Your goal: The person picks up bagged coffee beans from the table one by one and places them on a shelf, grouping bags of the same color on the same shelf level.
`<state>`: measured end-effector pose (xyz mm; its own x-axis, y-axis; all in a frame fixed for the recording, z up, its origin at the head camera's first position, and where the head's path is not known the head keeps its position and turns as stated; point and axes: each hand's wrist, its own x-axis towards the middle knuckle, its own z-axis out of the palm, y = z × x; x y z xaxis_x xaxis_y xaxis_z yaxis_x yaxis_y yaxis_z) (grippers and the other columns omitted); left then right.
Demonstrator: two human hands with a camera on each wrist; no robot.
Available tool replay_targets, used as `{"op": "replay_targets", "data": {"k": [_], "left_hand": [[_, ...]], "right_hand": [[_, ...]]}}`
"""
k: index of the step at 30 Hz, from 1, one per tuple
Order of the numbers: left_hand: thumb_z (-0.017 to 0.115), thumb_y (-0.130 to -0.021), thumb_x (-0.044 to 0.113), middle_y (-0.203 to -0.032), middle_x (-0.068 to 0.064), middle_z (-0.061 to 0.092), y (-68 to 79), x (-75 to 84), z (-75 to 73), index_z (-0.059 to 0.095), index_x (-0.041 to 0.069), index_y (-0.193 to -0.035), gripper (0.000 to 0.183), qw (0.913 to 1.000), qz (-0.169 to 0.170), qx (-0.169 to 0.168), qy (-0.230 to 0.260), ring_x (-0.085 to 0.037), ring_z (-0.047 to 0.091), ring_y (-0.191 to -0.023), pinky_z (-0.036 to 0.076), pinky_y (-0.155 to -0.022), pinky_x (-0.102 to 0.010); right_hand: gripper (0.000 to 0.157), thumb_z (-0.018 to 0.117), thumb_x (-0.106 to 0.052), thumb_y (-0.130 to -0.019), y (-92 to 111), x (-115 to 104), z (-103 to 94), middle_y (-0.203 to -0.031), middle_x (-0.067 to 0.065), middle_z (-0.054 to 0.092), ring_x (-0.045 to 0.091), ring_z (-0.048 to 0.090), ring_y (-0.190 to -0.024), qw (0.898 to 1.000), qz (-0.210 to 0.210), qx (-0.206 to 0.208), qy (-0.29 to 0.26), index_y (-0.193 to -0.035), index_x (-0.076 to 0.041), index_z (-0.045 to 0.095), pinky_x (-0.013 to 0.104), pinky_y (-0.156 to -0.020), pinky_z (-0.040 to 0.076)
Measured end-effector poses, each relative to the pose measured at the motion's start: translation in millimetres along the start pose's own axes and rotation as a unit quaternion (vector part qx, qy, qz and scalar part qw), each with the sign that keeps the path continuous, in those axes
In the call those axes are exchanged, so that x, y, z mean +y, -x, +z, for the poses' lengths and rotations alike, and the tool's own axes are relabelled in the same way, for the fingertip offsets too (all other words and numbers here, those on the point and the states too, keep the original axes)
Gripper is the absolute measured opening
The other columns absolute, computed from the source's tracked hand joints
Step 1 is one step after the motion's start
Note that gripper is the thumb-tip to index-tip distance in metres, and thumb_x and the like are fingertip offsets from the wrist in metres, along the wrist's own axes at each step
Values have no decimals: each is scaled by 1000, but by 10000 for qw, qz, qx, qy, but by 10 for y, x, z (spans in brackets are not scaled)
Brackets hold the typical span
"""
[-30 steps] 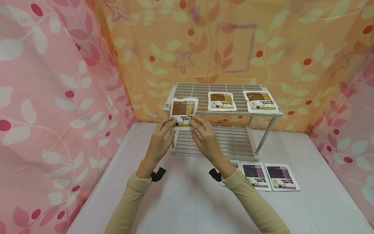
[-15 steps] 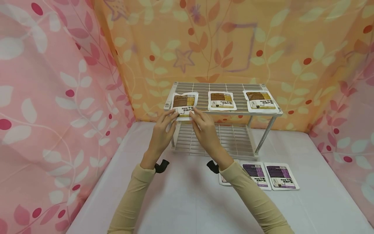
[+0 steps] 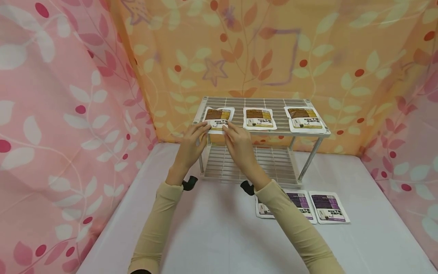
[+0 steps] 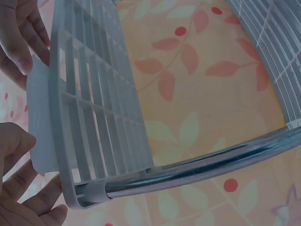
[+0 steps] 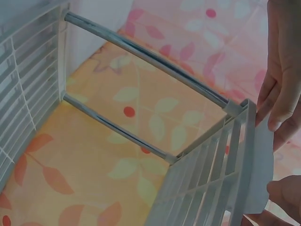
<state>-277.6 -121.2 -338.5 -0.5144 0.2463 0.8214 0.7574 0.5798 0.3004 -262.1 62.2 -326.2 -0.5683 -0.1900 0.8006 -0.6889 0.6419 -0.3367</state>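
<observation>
A white food pouch with a brown and gold label (image 3: 218,115) lies at the left end of the upper shelf, its near edge at the shelf's front rim. My left hand (image 3: 191,146) pinches its near left corner between thumb and fingers. At the near right corner, my right hand (image 3: 241,147) pinches it likewise. From below, the left wrist view shows the pouch's plain white underside (image 4: 41,117) jutting past the shelf rim, with both hands on it. The right wrist view has the same white edge (image 5: 263,165) between the fingers.
Two matching brown pouches lie on the two-tier wire rack (image 3: 232,102), one in the middle (image 3: 259,118) and one at the right (image 3: 305,119). Purple-labelled pouches (image 3: 329,207) lie in a row on the white table at front right, partly behind my right sleeve. Metal posts (image 3: 310,159) join the tiers.
Both hands have moved the brown pouch away from me and slightly right, from overhanging the rack's front to lying mostly on the upper shelf. The other pouches have stayed put.
</observation>
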Motion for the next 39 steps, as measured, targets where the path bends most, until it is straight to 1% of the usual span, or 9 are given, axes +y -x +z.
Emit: {"op": "replay_targets", "data": {"k": [4,7,13,16,20,23,27,30,39], "left_hand": [[59,-88,1,-124,-14,57,-42,-55,-19,62,3,-117,30,9999,-5,-103,24,-29,51,-116,30,-109,-45],[59,-89,2,-124,-14,57,-70,-97,-29,62,3,-118,29,9998,34,-172,-9,-30,53,-114,20,-112,-49],[59,-89,5,-123,-15,56,-132,-172,-56,62,2,-117,28,9990,151,-421,-17,-29,59,-104,21,-111,-53],[60,-88,5,-122,-16,56,-161,-204,-67,62,1,-116,28,9985,141,-534,-18,-30,59,-104,20,-110,-55],[61,-88,5,-121,-17,57,-196,-243,-75,62,1,-116,28,9978,118,-644,-68,-32,55,-111,20,-111,-54],[61,-89,7,-120,-16,58,-216,-259,-82,63,1,-116,28,9975,127,-682,-108,-31,54,-112,22,-111,-53],[60,-89,8,-116,-15,59,-235,-264,-97,64,0,-113,25,9975,185,-671,-131,-29,54,-112,38,-104,-44],[60,-89,7,-115,-15,59,-235,-266,-101,64,-1,-112,24,9976,173,-667,-112,-29,53,-113,45,-96,-38],[60,-89,7,-119,-16,57,-199,-261,-76,63,0,-114,26,9979,73,-649,31,-29,51,-115,43,-98,-38]], "right_hand": [[23,62,-4,-87,-53,17,7,-118,17,62,31,60,-105,10000,36,-88,-13,-108,-2,68,48,-93,42],[22,62,-4,-87,-84,36,13,-118,17,62,31,61,-104,9999,54,-152,-49,-108,-2,68,48,-94,43],[22,60,-6,-89,-123,74,39,-119,16,62,31,60,-105,9997,58,-238,-74,-109,-2,68,48,-96,42],[22,60,-7,-89,-140,85,54,-120,16,61,31,60,-106,9995,85,-310,9,-110,-3,68,47,-96,42],[23,60,-6,-89,-168,86,64,-122,17,60,30,60,-106,9990,117,-408,159,-111,-3,67,47,-95,42],[24,60,-6,-89,-186,83,66,-122,16,60,30,59,-107,9983,145,-487,283,-111,-4,67,46,-95,43],[24,60,-7,-89,-202,74,62,-122,15,60,29,59,-109,9975,197,-563,377,-112,-5,67,46,-95,43],[24,60,-6,-89,-204,80,63,-122,15,60,30,59,-108,9978,141,-532,359,-112,-5,67,46,-94,44],[24,60,-7,-89,-188,100,53,-120,15,61,30,60,-103,9977,-90,-487,453,-112,-5,67,42,-90,48]]}}
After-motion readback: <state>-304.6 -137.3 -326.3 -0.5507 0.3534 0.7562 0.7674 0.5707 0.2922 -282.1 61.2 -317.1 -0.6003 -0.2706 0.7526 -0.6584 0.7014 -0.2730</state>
